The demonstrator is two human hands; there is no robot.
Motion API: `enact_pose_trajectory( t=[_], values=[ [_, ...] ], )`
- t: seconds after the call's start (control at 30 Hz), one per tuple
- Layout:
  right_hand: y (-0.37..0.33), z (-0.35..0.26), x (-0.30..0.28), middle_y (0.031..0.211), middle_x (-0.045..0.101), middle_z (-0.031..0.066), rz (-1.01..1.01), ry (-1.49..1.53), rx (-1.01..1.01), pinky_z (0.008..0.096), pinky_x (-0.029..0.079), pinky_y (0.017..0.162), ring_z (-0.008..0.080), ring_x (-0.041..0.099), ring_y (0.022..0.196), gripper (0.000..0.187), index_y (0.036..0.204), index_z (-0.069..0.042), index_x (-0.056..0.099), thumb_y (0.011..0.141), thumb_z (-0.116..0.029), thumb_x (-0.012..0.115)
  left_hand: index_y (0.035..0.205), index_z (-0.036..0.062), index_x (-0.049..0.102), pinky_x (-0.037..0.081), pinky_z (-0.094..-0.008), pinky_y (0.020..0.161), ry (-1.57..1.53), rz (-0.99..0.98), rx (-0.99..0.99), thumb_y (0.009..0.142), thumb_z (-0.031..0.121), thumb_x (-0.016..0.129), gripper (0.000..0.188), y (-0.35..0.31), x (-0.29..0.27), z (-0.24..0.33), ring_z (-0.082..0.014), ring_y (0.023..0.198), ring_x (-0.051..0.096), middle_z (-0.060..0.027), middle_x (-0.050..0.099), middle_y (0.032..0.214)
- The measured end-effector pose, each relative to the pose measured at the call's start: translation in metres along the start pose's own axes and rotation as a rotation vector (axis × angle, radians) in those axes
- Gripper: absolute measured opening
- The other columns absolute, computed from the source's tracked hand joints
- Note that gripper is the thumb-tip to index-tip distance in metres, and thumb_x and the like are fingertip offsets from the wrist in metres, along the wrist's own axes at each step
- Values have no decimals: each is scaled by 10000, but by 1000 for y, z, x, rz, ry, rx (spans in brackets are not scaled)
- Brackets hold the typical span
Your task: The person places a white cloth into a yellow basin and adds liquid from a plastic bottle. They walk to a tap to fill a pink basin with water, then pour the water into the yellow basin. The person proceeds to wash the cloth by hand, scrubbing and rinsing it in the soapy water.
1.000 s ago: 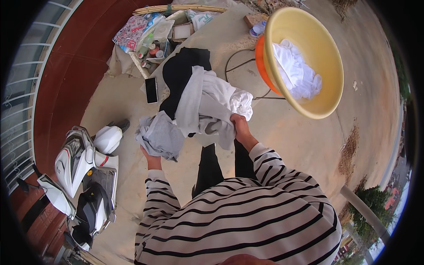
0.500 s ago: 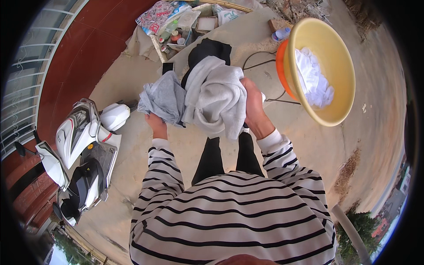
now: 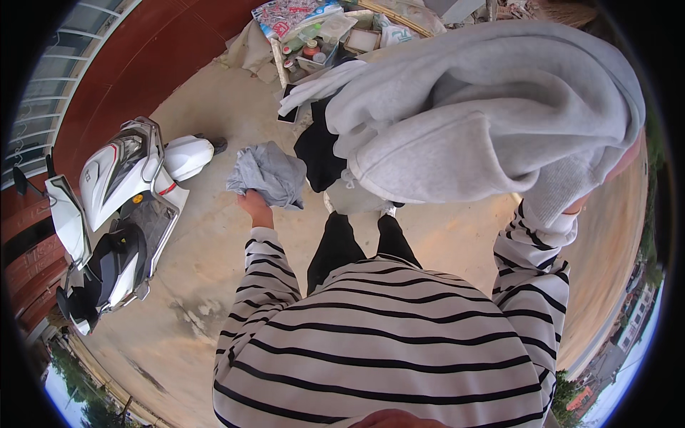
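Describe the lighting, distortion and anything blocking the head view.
Head view: soft, even daylight, no hard shadows; strong fisheye bending with a black rim; the grey sweatshirt, raised close to the lens, hides the right hand; left hand grips a small grey garment.

The person wears a long-sleeved white top [image 3: 385,349] with thin black stripes, black trousers [image 3: 357,246] and white shoes [image 3: 387,210].
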State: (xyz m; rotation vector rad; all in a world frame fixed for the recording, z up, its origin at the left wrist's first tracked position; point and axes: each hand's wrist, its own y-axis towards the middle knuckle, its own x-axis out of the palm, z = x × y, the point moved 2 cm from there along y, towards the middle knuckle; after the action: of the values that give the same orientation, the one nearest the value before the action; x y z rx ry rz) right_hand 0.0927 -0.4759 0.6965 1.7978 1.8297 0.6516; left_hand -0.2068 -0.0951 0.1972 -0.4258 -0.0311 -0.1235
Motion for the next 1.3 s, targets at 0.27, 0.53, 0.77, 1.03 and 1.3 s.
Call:
enact_pose_trajectory(
  t=[0.27, 0.53, 0.77, 1.03, 1.3],
  values=[
    [-25, -56, -45, 859, 647, 76, -112, 261, -76, 278, 493, 673, 156, 603, 725, 210, 984, -1, 610, 896, -190, 581, 1162, -9, 624, 454, -304, 911, 228, -205, 178, 792, -36, 433, 418, 11, 25, -63, -223, 982, 625, -116, 688, 1082],
    [-33, -92, -57, 837, 646, 80, -204, 452, -48, 277, 483, 650, 163, 604, 707, 234, 982, 6, 616, 856, -191, 632, 1422, -28, 391, 448, -339, 982, 423, -698, -85, 800, 45, 591, 657, -25, 119, -95, -289, 1140, 599, -200, 583, 1297],
    [-49, -88, -55, 817, 646, 84, -350, 728, 98, 275, 474, 629, 169, 606, 691, 264, 980, 13, 622, 822, -192, 676, 1319, -1, 553, 479, -360, 892, 904, -926, 67, 878, 351, 664, 576, -56, 161, -111, -238, 1058, 635, -168, 652, 1211],
    [-91, -67, -41, 795, 645, 89, -600, 1071, 379, 274, 464, 605, 176, 608, 672, 306, 977, 20, 628, 782, -193, 727, 1214, -25, 605, 501, -394, 896, 729, -1183, -398, 877, 485, 659, 613, -202, 112, -144, -315, 1105, 613, -208, 656, 1138],
    [-122, -32, -62, 740, 632, 74, -927, 1047, 731, 289, 432, 562, 178, 601, 625, 308, 937, 26, 632, 738, -159, 777, 1226, -3, 588, 506, -399, 876, 734, -917, -537, 863, 430, 665, 570, -248, 20, -135, -296, 1071, 617, -163, 642, 1132]
  ],
)
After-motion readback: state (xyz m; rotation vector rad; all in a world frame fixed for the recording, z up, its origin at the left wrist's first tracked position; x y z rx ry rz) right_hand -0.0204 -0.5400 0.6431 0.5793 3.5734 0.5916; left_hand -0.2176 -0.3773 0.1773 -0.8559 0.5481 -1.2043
